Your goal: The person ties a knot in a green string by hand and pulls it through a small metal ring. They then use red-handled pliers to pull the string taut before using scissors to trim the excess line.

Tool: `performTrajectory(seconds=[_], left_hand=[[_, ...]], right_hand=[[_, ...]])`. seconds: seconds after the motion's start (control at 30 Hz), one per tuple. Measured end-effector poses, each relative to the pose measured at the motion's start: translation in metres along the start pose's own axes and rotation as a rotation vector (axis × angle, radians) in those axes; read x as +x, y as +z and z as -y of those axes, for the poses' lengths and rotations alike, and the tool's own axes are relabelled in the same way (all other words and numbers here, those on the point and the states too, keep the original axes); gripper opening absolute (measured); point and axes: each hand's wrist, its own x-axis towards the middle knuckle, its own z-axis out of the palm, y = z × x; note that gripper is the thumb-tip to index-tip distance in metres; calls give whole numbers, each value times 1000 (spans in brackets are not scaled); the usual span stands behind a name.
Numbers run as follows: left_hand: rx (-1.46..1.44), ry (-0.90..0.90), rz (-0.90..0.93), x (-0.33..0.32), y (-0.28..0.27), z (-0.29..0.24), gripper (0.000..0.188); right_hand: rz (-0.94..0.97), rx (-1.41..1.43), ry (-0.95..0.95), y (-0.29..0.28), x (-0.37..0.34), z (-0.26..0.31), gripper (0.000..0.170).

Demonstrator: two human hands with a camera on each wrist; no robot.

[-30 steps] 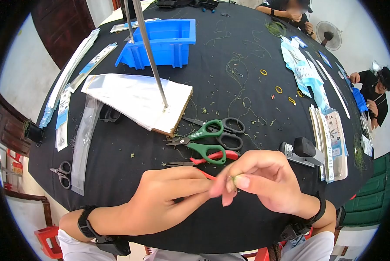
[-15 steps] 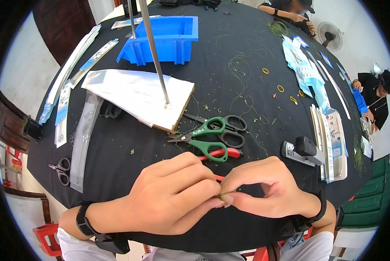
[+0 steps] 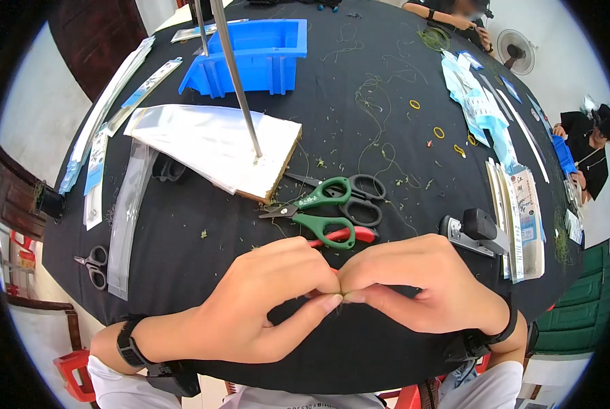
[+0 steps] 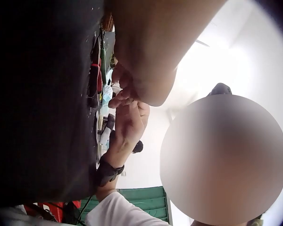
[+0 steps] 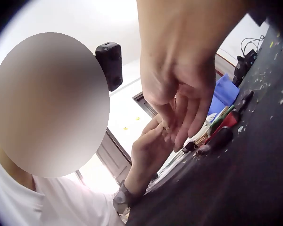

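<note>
Pinched at lower centre of the frame, the left hand (image 3: 264, 307) and right hand (image 3: 420, 283) share one grip: thumb against finger on each, closed on a small greenish piece (image 3: 341, 295) that I can barely make out between the fingertips. Half a second ago the left fingers lay over that spot; now the left thumb shows, nearly tip to tip with the right one, so I judge the fine work sits at that single point. Of the containers, the blue bin (image 3: 277, 75) at upper left shows me walls but not its floor, so its contents escape me. At far right, a smaller blue bin (image 3: 564, 155) is likewise unreadable. A clear sleeve (image 3: 128, 232) lies flat on the tabletop (image 3: 182, 273), frame left.
</note>
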Motion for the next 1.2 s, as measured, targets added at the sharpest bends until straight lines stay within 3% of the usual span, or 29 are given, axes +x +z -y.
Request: performTrajectory(seconds=[0.33, 0.5, 0.7, 0.9, 1.03, 1.2], left_hand=[[-193, -137, -39, -4, 3, 5, 4], [-303, -209, -61, -6, 4, 5, 6], [-369, -218, -63, -6, 5, 3, 7], [-507, -278, -23, -9, 3, 1, 7], [-663, -320, 12, -10, 3, 0, 8], [-723, -414, -24, -6, 2, -3, 14]], right_hand=[[-187, -518, -209, -17, 3, 3, 16], [-281, -708, -131, -40, 4, -1, 10], [-428, -733, -76, -65, 2, -5, 8], [-441, -698, -41, -61, 4, -4, 7], [-352, -712, 34, -52, 2, -18, 7], [-440, -819, 111, -41, 1, -18, 11]])
